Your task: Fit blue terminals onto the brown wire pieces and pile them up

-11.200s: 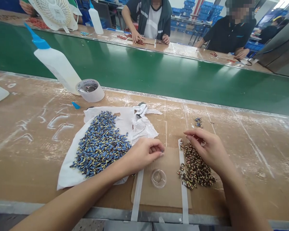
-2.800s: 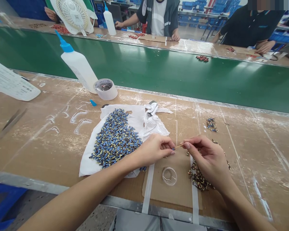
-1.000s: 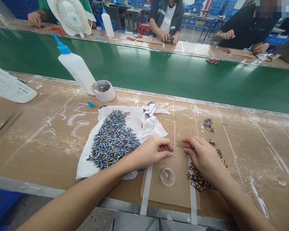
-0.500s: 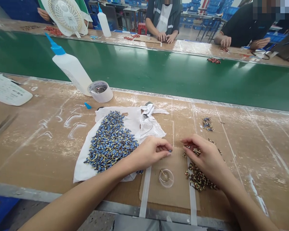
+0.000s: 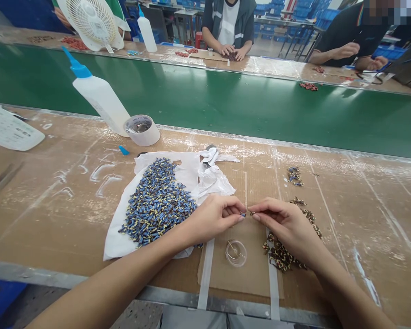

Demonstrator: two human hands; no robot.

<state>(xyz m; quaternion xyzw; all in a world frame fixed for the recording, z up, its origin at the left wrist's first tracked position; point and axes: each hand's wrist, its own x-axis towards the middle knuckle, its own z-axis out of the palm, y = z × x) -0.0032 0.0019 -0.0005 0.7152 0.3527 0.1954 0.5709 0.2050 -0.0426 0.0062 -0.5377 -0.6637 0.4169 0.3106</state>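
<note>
Between the thumb and fingertips of my left hand is a small blue piece. My right hand pinches a tiny dark brown piece, its tip close beside the blue one. Whether the two pieces touch, I cannot tell. Left of my hands, a heap of small blue, yellow and brown pieces lies on a white plastic bag. Under my right hand spreads a pile of brown and cream pieces. A clear cup with a thin stick in it stands on a taped cardboard sheet.
A white squeeze bottle with a blue nozzle leans by a tape roll. Several joined blue-brown pieces lie at the right. Beyond the green belt, co-workers' hands work near a fan.
My right hand has moved left from above the brown pile, bringing a small brown piece up to my left fingertips. My left hand stays nearly still. Across the belt, a co-worker's hands have lifted.
</note>
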